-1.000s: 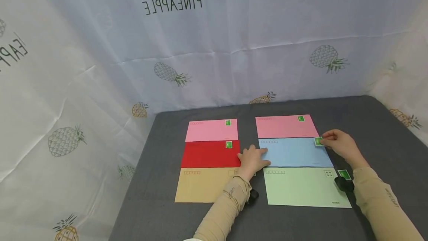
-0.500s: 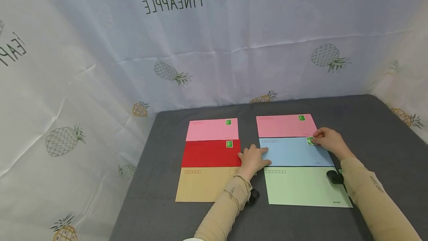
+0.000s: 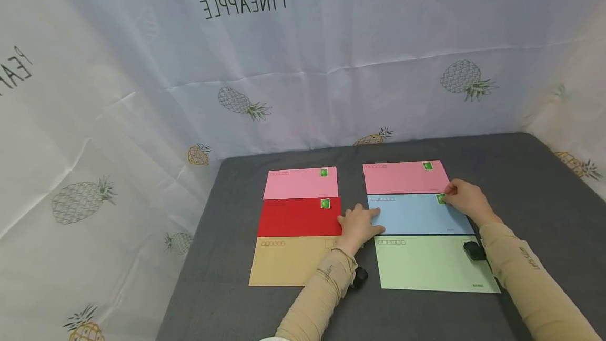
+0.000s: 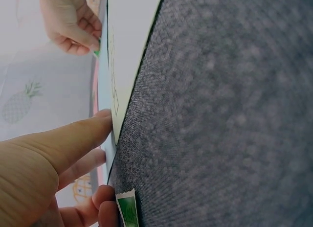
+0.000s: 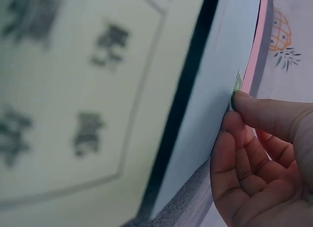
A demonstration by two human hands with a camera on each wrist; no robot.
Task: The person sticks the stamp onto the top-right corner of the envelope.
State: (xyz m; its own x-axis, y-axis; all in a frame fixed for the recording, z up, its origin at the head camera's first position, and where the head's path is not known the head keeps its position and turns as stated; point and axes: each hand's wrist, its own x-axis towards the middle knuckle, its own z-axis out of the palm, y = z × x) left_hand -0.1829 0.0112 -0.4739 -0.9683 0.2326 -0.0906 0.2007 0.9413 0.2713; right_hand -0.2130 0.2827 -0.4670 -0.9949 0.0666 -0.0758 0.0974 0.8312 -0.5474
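Observation:
My right hand (image 3: 466, 201) pinches a green postage stamp (image 3: 441, 198) between thumb and index finger, at the upper right corner of the blue envelope (image 3: 409, 216). In the right wrist view the stamp (image 5: 237, 83) stands tilted up from the paper under the thumb tip. My left hand (image 3: 357, 228) has its fingers spread, with thumb and fingertips resting at the left edge of the blue envelope. Beside its curled lower fingers in the left wrist view lies another green stamp (image 4: 128, 209) on the grey cloth.
The blue envelope lies between a pink envelope (image 3: 397, 179) and a light green one (image 3: 426, 270). A second column holds pink (image 3: 298, 187), red (image 3: 291, 219) and tan (image 3: 284, 266) envelopes. Both pink ones and the red one bear stamps. A pineapple-print curtain (image 3: 303, 104) backs the table.
My right hand has moved left with the stamp, from the blue envelope's right edge onto its upper right corner, then slightly back right. The left hand has stayed in place.

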